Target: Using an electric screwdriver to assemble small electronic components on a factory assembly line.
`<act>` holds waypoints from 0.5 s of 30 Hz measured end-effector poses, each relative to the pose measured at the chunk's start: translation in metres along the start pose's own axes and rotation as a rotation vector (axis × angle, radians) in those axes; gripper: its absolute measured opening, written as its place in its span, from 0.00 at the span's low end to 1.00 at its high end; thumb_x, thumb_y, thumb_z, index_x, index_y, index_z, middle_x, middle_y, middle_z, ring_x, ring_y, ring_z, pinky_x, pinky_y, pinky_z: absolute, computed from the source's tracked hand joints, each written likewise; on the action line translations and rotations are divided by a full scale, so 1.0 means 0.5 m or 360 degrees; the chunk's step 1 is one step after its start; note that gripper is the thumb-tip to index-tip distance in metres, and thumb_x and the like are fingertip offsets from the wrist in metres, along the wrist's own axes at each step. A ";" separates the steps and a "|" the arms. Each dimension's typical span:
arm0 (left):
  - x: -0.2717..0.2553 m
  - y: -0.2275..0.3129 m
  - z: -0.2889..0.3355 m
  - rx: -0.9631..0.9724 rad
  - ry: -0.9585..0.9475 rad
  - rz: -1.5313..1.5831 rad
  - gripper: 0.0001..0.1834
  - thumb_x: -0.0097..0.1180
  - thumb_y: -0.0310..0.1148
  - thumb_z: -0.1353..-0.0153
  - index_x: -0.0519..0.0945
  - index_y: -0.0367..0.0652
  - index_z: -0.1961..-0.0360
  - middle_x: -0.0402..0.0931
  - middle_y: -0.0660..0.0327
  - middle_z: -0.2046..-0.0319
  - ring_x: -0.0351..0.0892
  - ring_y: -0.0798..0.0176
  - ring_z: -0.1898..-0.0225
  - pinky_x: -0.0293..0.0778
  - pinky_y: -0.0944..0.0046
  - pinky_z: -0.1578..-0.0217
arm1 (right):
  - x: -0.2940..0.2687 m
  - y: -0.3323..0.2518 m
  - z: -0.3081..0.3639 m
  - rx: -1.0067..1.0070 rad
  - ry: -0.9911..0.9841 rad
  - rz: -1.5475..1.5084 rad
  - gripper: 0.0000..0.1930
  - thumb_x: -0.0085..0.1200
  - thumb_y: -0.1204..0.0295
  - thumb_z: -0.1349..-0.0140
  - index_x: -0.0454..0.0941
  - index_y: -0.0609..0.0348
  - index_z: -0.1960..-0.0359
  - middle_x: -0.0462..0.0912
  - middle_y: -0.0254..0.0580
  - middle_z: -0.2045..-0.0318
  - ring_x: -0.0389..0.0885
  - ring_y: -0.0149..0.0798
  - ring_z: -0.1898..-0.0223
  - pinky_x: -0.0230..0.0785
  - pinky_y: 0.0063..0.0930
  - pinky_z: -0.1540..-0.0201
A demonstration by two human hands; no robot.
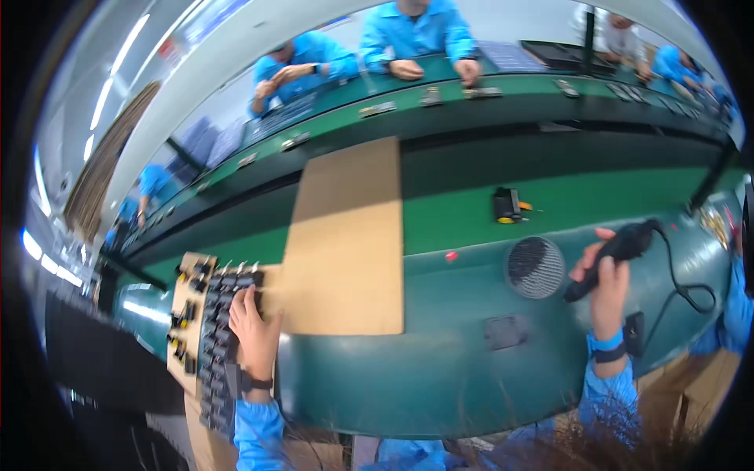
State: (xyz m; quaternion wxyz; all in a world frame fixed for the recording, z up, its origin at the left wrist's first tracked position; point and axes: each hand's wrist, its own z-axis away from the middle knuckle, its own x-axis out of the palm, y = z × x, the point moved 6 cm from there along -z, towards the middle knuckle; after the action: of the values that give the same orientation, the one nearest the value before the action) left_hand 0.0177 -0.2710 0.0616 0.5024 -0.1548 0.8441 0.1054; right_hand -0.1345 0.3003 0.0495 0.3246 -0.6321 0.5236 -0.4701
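Observation:
My left hand (255, 334) reaches over several rows of small black housings (217, 357) at the left. Its fingers are stretched out with the thumb apart, and the fingertips are at the upper end of the rows. At the right, my right hand (609, 294) is closed around a black corded electric screwdriver (620, 250), held tilted above the table. Between the hands, a flat dark grey piece (506, 332) lies on the green table mat (377, 385). A round black dish with a ridged, greyish surface (535, 268) sits just left of the screwdriver.
A large cardboard sheet (345, 235) reaches from the table across the green conveyor (455, 200). A black and yellow device (506, 206) sits on the conveyor. More black and yellow parts stand on a board (186, 314) at the left. Co-workers (416, 39) in blue sit opposite.

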 end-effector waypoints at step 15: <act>0.194 0.863 -0.204 0.2079 -0.0459 0.0819 0.38 0.52 0.14 0.51 0.74 0.50 0.36 0.68 0.61 0.33 0.65 0.51 0.31 0.67 0.51 0.38 | -0.010 0.006 0.000 0.0068 -0.0012 -0.0176 0.17 0.50 0.68 0.26 0.68 0.60 0.41 0.76 0.37 0.64 0.76 0.30 0.66 0.71 0.26 0.60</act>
State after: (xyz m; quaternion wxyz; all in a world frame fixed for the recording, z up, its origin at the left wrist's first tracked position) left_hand -0.2673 0.0810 0.0342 0.5582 0.3970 0.6697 -0.2869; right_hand -0.1357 0.3046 0.0453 0.3136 -0.6546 0.4765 -0.4960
